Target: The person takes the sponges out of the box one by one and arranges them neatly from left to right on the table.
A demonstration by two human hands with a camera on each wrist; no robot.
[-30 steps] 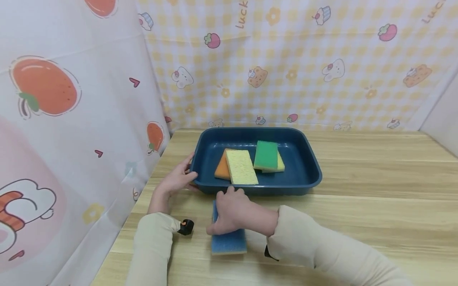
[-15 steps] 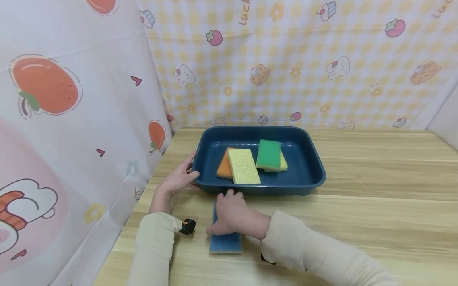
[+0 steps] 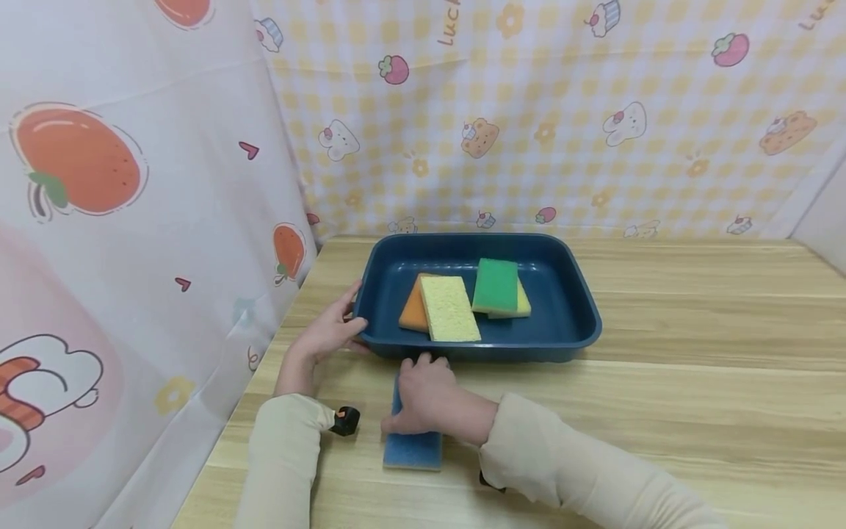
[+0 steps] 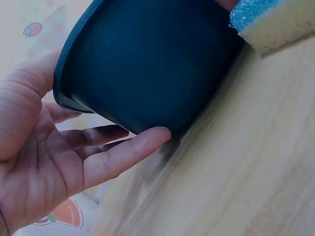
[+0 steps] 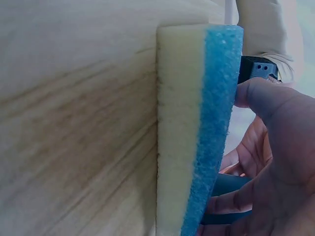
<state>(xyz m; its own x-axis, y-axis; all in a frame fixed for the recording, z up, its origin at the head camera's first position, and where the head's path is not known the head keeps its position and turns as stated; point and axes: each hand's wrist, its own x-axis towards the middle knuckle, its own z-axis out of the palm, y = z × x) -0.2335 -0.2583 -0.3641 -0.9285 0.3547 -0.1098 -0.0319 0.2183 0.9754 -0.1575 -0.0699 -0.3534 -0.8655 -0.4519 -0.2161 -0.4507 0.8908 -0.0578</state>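
Note:
My left hand (image 3: 325,332) grips the left front corner of a dark blue rectangular pan (image 3: 476,353). In the left wrist view, its thumb lies over the pan's rim, and the fingers spread along the outer wall. Just in front of the pan, a blue-topped, pale-yellow sponge (image 3: 413,454) lies flat on the table. My right hand (image 3: 429,397) rests on top of it, with thumb and fingertips touching its blue face (image 5: 219,98) and hiding much of it. Inside the pan are a pale yellow sponge (image 3: 451,308), an orange sponge (image 3: 413,312) and a green-topped sponge (image 3: 496,285).
The green-topped sponge overlaps another yellow sponge (image 3: 524,300). Wood-grain tabletop (image 3: 694,353) extends to the right of the pan. A patterned cloth (image 3: 562,95) hangs behind it, and a white printed cloth (image 3: 185,184) borders the left side.
The near end of the blue sponge has shifted slightly left under my right hand, and the right forearm has moved a little left too. My left hand keeps its place on the pan.

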